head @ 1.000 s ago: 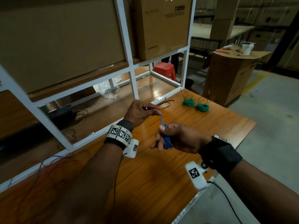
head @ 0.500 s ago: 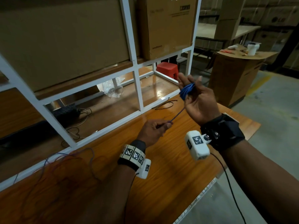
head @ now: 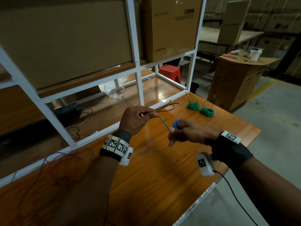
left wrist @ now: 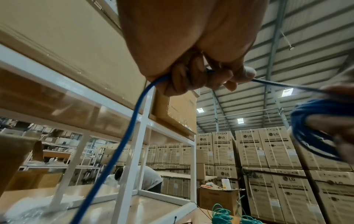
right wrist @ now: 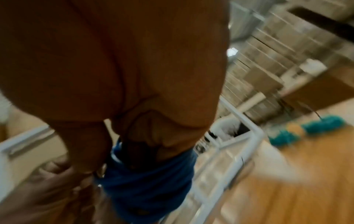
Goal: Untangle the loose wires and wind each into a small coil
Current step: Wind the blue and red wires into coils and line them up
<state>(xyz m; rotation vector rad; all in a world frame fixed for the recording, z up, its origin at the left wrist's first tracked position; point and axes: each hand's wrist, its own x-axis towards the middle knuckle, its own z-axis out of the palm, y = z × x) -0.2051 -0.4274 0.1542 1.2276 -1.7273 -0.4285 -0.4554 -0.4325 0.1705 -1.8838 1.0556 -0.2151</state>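
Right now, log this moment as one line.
step: winding blue wire | left hand: pinches free end | right hand: holds blue coil | done: two green coils on table

**A warehouse bay around a wooden desk**

An orange-brown wooden desk (head: 162,176) stands on a grey concrete floor (head: 276,128). A white metal rack (head: 139,88) rises from its far side, with large cardboard boxes (head: 65,38) on its upper shelf. A red plastic stool (head: 170,71) sits behind the rack. To the right stands an open carton (head: 236,82) with a white cup (head: 254,54) on top. Stacked washing-machine cartons (left wrist: 268,151) line the far wall beneath a corrugated metal roof (left wrist: 306,37) with skylights.
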